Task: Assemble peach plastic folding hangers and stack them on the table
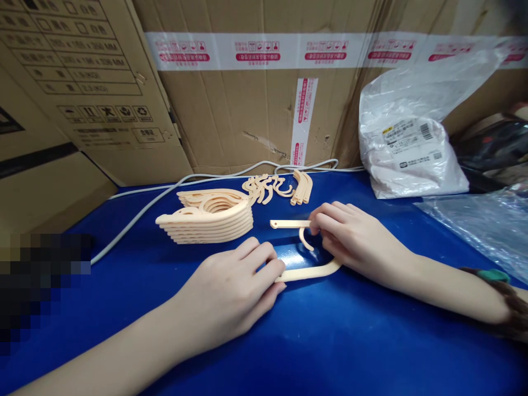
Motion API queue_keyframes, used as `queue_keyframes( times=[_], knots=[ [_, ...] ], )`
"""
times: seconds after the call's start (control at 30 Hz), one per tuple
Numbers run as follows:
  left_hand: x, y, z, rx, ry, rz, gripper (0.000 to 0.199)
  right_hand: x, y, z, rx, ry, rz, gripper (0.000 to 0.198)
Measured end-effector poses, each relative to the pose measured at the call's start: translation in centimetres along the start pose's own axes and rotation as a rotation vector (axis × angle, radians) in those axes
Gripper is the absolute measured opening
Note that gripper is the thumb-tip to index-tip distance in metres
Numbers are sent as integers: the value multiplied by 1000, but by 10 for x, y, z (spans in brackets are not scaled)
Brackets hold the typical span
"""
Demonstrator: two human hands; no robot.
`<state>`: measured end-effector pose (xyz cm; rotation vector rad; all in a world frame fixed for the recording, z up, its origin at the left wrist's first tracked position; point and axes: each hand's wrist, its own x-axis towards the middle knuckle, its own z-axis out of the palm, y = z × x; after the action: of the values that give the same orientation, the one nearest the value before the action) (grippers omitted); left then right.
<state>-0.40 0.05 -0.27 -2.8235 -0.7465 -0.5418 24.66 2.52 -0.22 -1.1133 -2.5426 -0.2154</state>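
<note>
A cream plastic folding hanger [311, 273] is held between my two hands just above the blue table. My left hand [243, 286] pinches the end of its lower, curved arm between thumb and fingers. Around the joint end my right hand [346, 234] is closed, hiding the pivot. A straight bar [289, 224] with a hole at its tip and a small hook [306, 240] stick out to the left from the right hand's fingers. Left of the hands lies a neat stack of folded hangers [210, 223].
Behind the stack lie loose cream hooks [259, 188] and short curved pieces [302, 187]. A grey cable [160, 192] crosses the blue table [330, 346]. Cardboard boxes [247, 104] wall off the back. A white plastic bag [408, 148] and clear film [482, 225] are at the right.
</note>
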Motion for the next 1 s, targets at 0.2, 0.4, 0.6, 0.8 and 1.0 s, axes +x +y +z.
queue_keyframes(
  times=[0.2, 0.4, 0.6, 0.8, 1.0],
  knots=[
    [0, -2, 1, -42, -36, -6, 22, 0, 0, 2, -30, -15, -2, 17],
    [0, -4, 4, 1, 1, -15, 24, 1, 0, 3, -46, -28, 6, 17],
    [-2, -5, 4, -34, 6, -55, 21, 1, 2, 4, 40, -69, 44, 18],
    [-2, -6, 4, -54, -7, -68, 23, 1, 5, 5, 128, -99, 84, 21],
    [-2, -7, 5, -61, -27, -74, 24, 1, 6, 4, 137, -106, 82, 21]
  ],
)
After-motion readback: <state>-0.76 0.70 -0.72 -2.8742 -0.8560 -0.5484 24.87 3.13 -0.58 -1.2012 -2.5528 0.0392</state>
